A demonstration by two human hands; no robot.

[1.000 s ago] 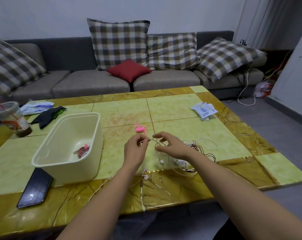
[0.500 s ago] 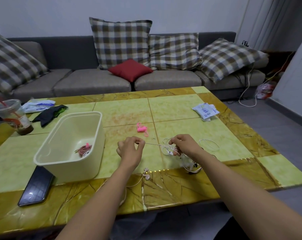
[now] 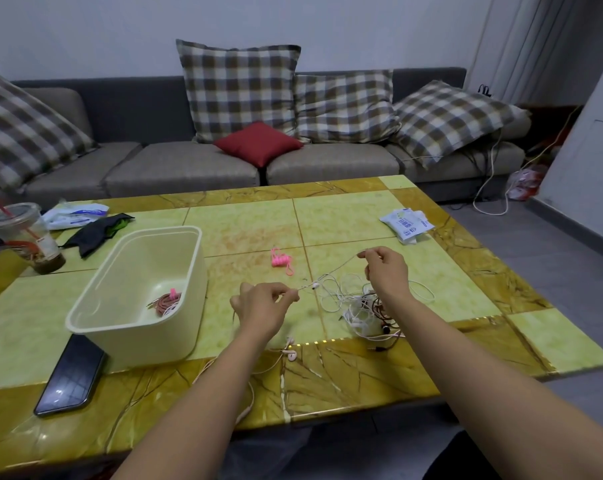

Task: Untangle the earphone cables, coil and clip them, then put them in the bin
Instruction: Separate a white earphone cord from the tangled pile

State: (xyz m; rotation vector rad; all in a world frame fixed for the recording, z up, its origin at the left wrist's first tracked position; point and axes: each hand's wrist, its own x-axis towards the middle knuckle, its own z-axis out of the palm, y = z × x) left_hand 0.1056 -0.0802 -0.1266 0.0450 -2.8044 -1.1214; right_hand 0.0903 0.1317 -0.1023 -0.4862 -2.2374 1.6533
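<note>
You now hold your hands wider apart than half a second ago, left hand and right hand each pinching the white cable taut between thumb and curled fingers over the tangle right of the bin, so one strand seems to be freeing

My right forearm hides part of the cable tangle, and I cannot tell its strands apart. The left edge cuts off a plaid cushion.

Both hands pinch one white cable, taut above the tangle. Left hand nearer the bin, right hand farther.
</note>
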